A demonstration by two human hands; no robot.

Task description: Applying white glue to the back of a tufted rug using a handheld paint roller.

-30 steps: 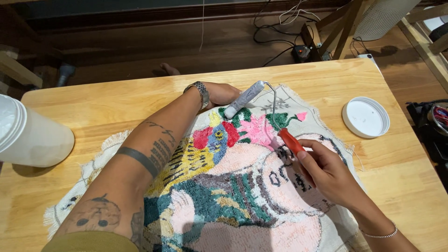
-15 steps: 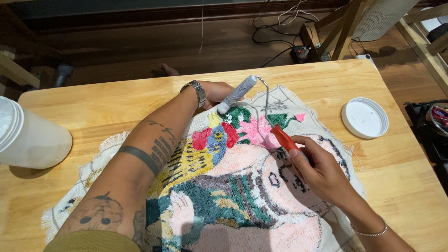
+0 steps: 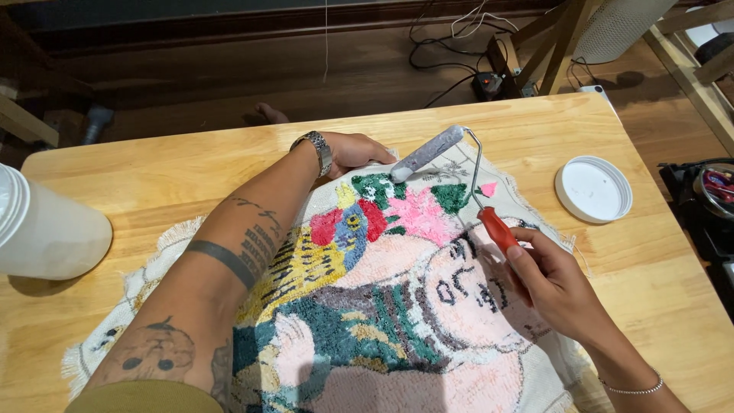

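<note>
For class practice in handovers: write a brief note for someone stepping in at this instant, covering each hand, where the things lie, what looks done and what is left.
Left hand: flat on the far edge of the tufted rug, pinning it.
Right hand: grips the red handle of the small roller, whose head rests on the rug's far edge.
White lid lies to the right; white tub at the left.
Done or left: cannot tell how much has been rolled.

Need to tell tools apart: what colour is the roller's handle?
Red, on the roller handle gripped by the right hand; head view shows it.
</note>
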